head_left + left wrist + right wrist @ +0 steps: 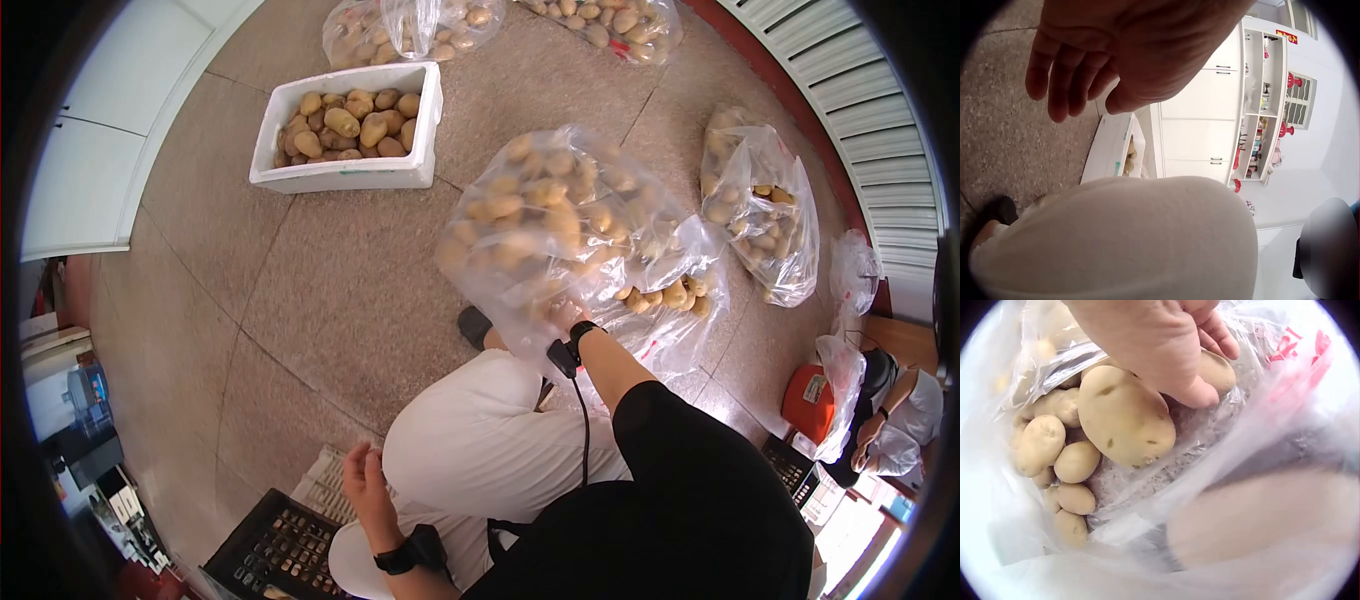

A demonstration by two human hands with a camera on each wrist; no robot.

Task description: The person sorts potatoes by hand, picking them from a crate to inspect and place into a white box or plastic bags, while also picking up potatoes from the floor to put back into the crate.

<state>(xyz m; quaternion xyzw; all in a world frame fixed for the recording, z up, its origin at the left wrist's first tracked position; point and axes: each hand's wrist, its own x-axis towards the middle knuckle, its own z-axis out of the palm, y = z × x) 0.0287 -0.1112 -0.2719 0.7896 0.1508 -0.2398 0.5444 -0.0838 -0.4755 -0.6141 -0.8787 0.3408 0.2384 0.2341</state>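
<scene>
Floor (300,280) stretches wide, edged by cabinets (130,80) at ten o'clock; left hand (370,495) relaxed, right hand (1157,350) pinching a potato (1219,375).

In the right wrist view, the bare right hand (1160,350) is partly hiding an oval tan potato (1219,372) at one o'clock. At four o'clock, a rounded beige shape (1266,519) is appearing blurred.

The right forearm (622,367) stretches toward the far side, and the right hand (1147,347) grips, thumb opposite bent fingers. The left hand (370,490) hangs at near left, fingers relaxed and slightly bent, above the left forearm (425,583).
</scene>
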